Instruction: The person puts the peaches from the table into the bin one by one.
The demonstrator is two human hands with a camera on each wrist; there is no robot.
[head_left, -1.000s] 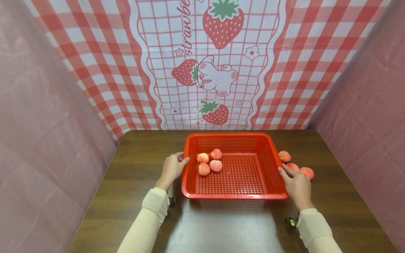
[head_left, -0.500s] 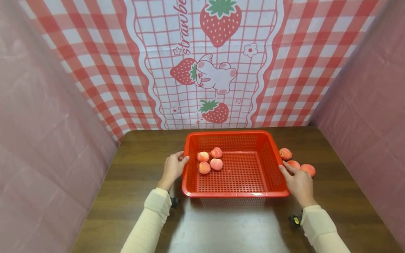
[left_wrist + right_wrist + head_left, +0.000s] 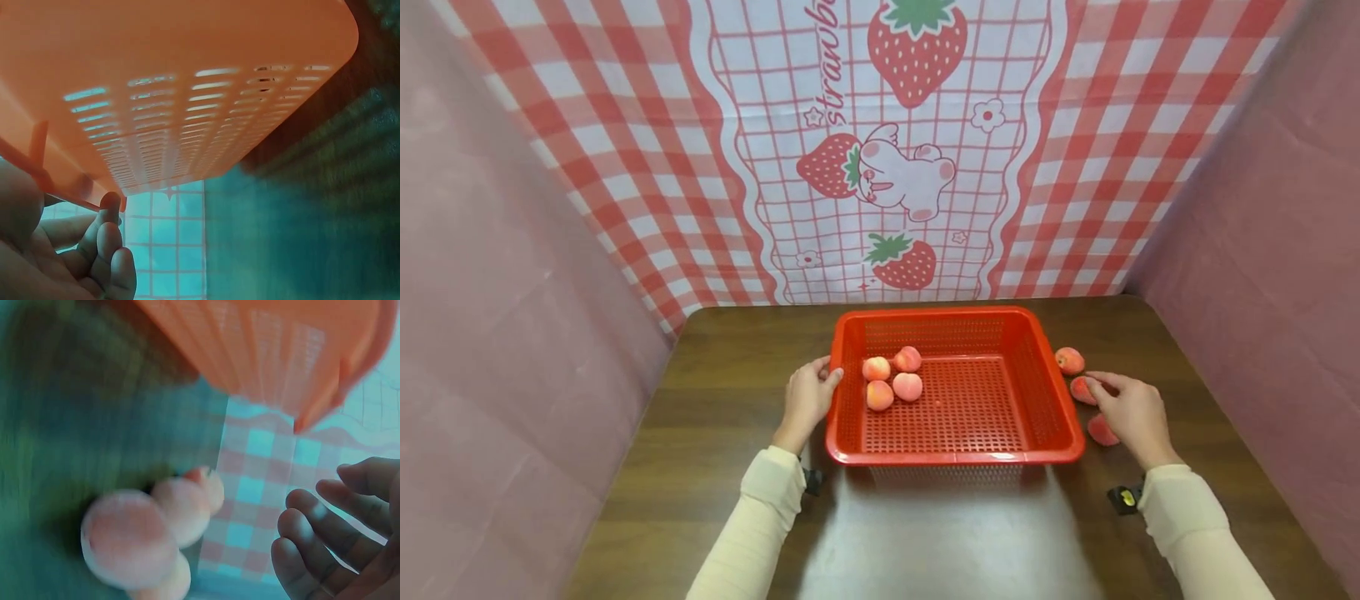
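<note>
A red perforated plastic basket [image 3: 970, 458] stands on the wooden table, with several peaches [image 3: 907, 387] together at the left of its floor. My left hand [image 3: 808, 398] grips the basket's left rim, thumb on top and fingers outside; the left wrist view shows the fingers [image 3: 110, 237] curled by the rim. To the right of the basket, my right hand [image 3: 1135, 414] hovers over several more peaches [image 3: 1070, 360], partly hiding them. In the right wrist view its fingers [image 3: 312, 512] are spread, holding nothing, apart from both the basket and the nearest peach [image 3: 128, 540].
The wooden table [image 3: 722, 467] extends left of and in front of the basket. A checked strawberry-print cloth [image 3: 910, 167] hangs behind, and pink cloth [image 3: 1262, 275] walls in both sides. Dark wrist-worn devices [image 3: 1124, 499] sit under the cuffs.
My right hand has let go of the basket's right rim and moved right, over the loose peaches. The left hand keeps its grip, and the basket stays in place.
</note>
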